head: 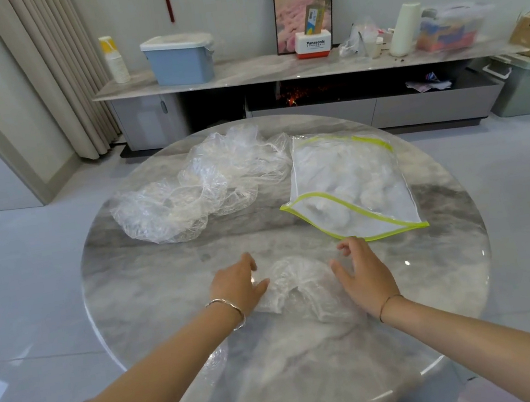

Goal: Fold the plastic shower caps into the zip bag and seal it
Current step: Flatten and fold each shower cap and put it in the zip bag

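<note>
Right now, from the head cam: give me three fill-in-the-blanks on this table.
1. The zip bag lies on the table with its mouth ____.
2. The pile of shower caps lies to the ____ of the zip bag.
3. The cap nearest the person lies ____ the left hand and the right hand.
Missing words: open; left; between.

I've got the left hand (238, 284) touching one scrunched shower cap (297, 284) and the right hand (363, 277) just beside it, fingers loose. The zip bag (350, 185) lies open just past the right hand, cap pile (200, 186) beyond the left.
</note>
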The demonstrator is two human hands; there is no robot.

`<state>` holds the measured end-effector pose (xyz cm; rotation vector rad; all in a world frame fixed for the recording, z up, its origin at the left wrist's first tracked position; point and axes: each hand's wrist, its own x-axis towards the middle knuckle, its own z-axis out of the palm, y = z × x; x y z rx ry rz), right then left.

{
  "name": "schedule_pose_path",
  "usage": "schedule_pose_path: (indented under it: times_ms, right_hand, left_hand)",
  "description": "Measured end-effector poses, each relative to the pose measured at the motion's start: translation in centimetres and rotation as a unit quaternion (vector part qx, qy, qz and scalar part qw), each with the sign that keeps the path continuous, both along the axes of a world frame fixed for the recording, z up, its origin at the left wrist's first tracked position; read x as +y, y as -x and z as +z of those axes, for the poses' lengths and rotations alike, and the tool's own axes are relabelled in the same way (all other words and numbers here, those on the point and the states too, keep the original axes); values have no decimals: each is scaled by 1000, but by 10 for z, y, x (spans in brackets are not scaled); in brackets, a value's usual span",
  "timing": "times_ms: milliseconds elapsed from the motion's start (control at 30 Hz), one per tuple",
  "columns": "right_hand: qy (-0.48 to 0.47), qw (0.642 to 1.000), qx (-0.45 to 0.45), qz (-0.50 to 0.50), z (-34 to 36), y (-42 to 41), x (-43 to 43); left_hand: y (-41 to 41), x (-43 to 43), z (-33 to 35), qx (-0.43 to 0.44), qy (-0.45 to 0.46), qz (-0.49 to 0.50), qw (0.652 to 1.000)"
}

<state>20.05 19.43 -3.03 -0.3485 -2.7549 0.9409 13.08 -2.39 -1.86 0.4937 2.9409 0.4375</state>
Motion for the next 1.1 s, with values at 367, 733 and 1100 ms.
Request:
schedule_pose_path:
  times_ms: [367,733,1100]
  right_hand:
    - [-209,943,-136,222,-28,-17,-17]
    - [-208,942,-130,228,-38,-16,-16]
    - [-190,943,-40,271,-17,-14,-14]
  left_hand:
    - [-11,14,-45,49,84,-262,960]
    - [-11,17,-49,44,64,-255,964]
    - [-10,13,-15,67,66,-170,981]
